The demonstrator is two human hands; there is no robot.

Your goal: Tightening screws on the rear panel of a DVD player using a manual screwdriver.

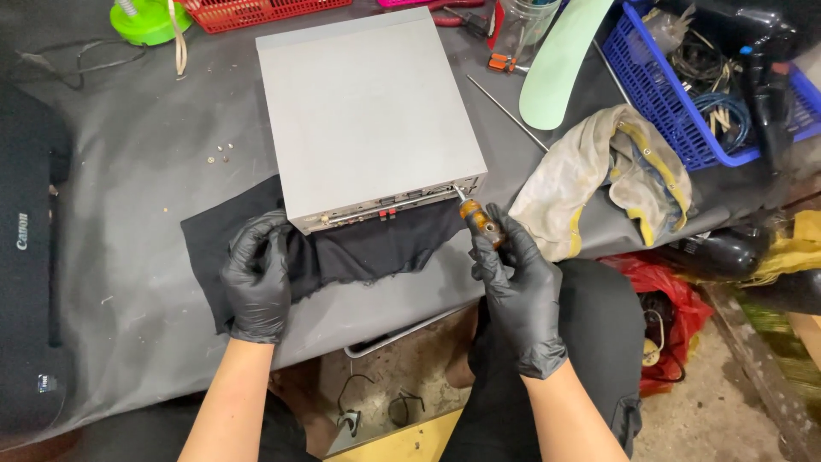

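While our right hand (517, 287) grips the screwdriver (477, 216), its tip meets the grey box (368, 111).
Our left hand (256, 278) rests open on the black cloth (368, 250).

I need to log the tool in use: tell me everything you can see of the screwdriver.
The screwdriver has a translucent amber handle with dark bands and a short, thin metal shaft. The black-gloved right hand grips the handle. It slants up and to the left, its tip against the near right corner of the grey metal device case, on the rear panel edge. Tip type is too small to tell.
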